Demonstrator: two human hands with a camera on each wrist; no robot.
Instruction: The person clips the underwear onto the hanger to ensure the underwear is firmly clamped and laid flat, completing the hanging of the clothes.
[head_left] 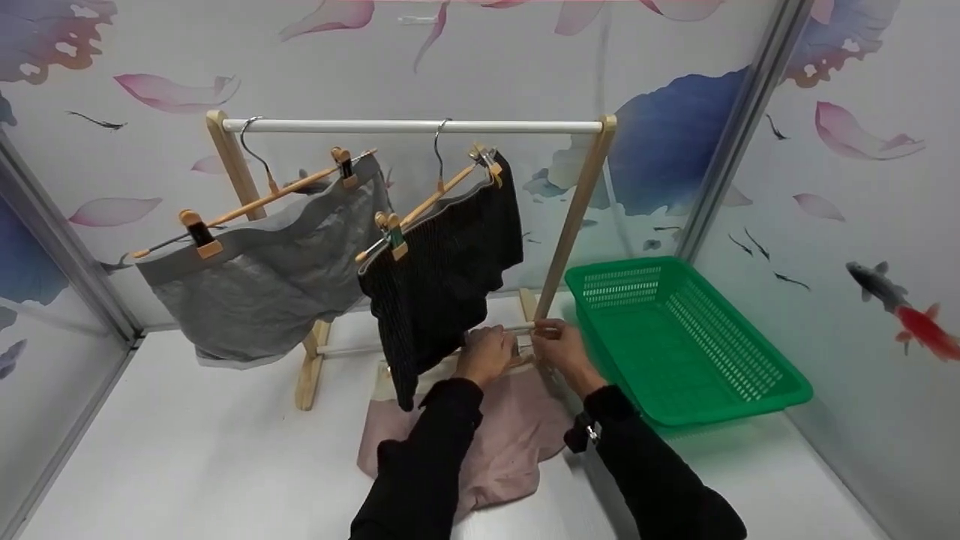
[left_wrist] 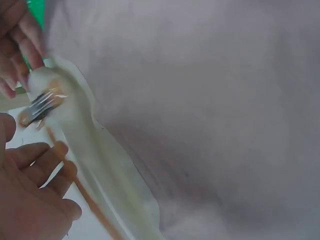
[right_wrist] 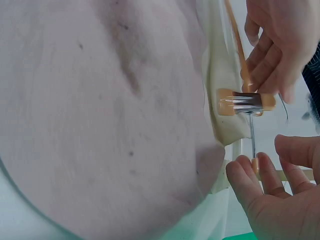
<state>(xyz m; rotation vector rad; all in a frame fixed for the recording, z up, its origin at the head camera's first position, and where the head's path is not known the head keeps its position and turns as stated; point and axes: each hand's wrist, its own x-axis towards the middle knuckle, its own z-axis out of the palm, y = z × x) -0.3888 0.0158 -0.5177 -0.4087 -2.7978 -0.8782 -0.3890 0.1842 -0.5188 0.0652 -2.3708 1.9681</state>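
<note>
My left hand is at the wooden bar of a clip hanger, its bent fingers on the bar beside a clip and its thumb by the clip's end. The clip sits on the cream waistband of pink underwear, which lies spread on the table below the rack. At the hanger's outer end, my right hand touches the tip with its fingertips, its thumb standing apart. Black underwear on another hanger hangs partly in front of my left hand. The pink garment's far corner is partly hidden.
A wooden rack with a white rail stands over the white table. Grey underwear hangs from it at the left. Just right of the rack is a green plastic basket. Patterned panels enclose the table.
</note>
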